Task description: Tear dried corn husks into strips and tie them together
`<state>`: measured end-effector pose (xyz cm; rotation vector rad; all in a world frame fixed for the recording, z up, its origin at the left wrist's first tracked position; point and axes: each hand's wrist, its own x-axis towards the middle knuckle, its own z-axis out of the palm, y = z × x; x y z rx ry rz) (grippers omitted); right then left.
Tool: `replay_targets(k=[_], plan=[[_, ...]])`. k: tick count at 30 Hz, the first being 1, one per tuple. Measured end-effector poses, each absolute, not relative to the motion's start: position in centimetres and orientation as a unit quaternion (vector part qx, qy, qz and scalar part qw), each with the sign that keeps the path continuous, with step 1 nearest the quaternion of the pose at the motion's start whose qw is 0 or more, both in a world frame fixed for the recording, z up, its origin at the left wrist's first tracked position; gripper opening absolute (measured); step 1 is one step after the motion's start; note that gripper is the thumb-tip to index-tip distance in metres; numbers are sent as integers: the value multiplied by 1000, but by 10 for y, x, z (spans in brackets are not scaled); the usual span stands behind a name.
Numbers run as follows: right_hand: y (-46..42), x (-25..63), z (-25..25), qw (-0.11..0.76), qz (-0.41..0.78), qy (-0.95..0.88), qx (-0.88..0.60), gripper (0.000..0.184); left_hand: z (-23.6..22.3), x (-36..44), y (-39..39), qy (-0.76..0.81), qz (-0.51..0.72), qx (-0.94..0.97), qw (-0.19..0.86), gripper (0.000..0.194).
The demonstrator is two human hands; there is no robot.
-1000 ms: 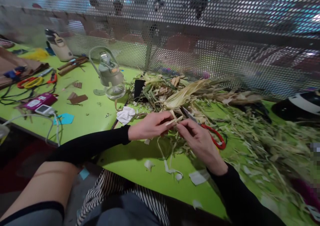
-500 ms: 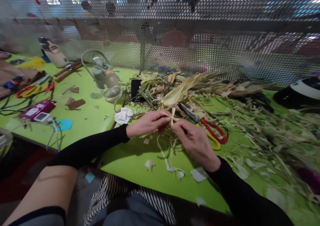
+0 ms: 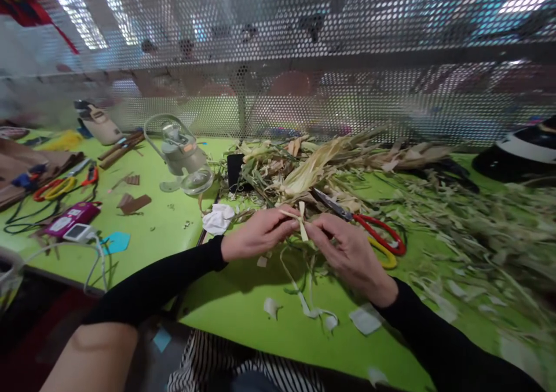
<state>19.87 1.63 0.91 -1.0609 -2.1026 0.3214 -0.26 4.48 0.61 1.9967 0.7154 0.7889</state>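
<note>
At the far left is a transparent bottle with grey-green lid and looped handle (image 3: 182, 161); its contents I cannot tell. The bright green table (image 3: 226, 308) carries heaped dry plant husks (image 3: 315, 166) before a perforated grey metal screen (image 3: 174, 82). The left hand (image 3: 259, 233) and the right hand (image 3: 354, 253), fingers bent, pinch between them a pale, crossed husk strip (image 3: 303, 227).

Here's the bottle (image 3: 179, 159), crumpled tissue (image 3: 218, 219) near it, blue paper (image 3: 117, 242) farther left, perforated screen (image 3: 278, 41) looming behind everything!
</note>
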Motion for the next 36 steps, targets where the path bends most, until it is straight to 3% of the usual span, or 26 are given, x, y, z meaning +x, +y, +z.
replay_targets(k=[3, 6, 8, 13, 16, 22, 24, 27, 32, 36], plan=[[14, 197, 10, 381, 121, -821, -407, 33, 5, -2, 46, 249, 314, 855, 329, 35], [10, 195, 12, 390, 129, -817, -403, 35, 5, -2, 42, 247, 302, 860, 328, 37], [7, 195, 16, 391, 154, -815, -398, 37, 5, -1, 35, 265, 305, 826, 394, 36], [0, 200, 28, 378, 238, -811, -377, 39, 3, 2, 14, 250, 309, 624, 673, 39], [-1, 202, 29, 378, 273, -815, -344, 39, 7, 0, 10, 224, 315, 592, 707, 40], [10, 201, 20, 455, 221, -740, -443, 33, 23, -9, 24, 290, 298, 762, 496, 31], [12, 201, 19, 471, 171, -733, -460, 35, 21, -7, 29, 290, 305, 772, 477, 30], [12, 200, 18, 430, 139, -782, -428, 39, 14, -4, 33, 280, 329, 776, 459, 27], [10, 197, 16, 412, 127, -802, -412, 37, 11, -2, 34, 285, 328, 855, 284, 14], [10, 198, 17, 402, 137, -800, -424, 35, 14, -4, 33, 283, 288, 875, 268, 19]])
